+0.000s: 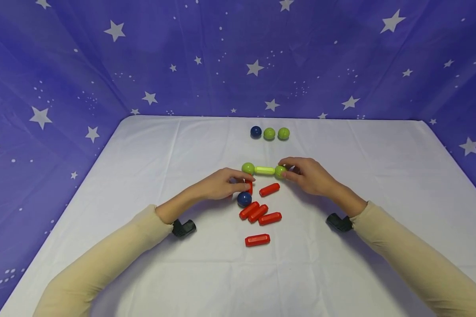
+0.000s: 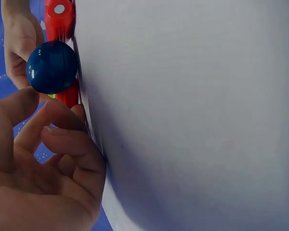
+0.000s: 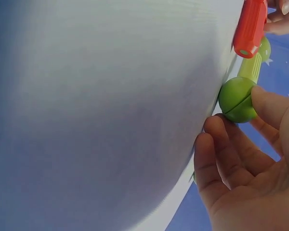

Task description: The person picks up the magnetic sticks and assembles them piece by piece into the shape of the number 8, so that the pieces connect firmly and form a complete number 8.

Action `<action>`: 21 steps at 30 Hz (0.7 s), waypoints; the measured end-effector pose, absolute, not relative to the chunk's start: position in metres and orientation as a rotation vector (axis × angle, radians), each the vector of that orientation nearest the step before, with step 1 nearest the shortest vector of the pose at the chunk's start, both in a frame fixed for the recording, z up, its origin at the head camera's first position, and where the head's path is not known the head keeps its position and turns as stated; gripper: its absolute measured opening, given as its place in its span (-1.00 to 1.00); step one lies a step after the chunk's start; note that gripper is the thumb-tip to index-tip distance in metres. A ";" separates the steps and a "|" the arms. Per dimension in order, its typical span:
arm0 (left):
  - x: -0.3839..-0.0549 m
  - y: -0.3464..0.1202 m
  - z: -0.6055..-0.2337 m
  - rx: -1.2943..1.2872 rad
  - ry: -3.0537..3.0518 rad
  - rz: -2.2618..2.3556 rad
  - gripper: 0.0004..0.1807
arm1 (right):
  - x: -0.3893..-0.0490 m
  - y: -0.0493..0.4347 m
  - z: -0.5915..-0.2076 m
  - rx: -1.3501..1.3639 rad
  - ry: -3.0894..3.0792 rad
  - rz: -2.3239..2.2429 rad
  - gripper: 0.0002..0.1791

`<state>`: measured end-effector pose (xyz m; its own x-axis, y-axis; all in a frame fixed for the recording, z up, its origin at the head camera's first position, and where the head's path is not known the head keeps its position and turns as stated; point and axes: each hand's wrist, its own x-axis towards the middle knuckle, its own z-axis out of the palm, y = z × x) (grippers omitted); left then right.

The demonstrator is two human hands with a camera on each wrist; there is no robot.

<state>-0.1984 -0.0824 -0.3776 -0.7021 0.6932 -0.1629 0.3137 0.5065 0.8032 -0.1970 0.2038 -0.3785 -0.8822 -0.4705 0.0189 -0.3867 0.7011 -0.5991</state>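
My right hand pinches a green ball between thumb and fingers. A ribbed yellow-green rod joins that ball to another green ball on its left. Just below the left ball, my left hand has its thumb and forefinger about a red rod, which they partly cover. Close to the left thumb lies a dark blue ball. Whether this ball touches the red rod is hard to tell.
Several loose red rods lie between the forearms, one of them just under the yellow-green rod. Further back stand a blue ball and two green balls in a row. A starry purple cloth hangs behind the white table.
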 end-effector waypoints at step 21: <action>-0.202 -0.080 -0.380 0.841 2.272 1.109 -0.67 | -0.197 0.204 -0.378 -0.694 2.769 -0.923 -0.68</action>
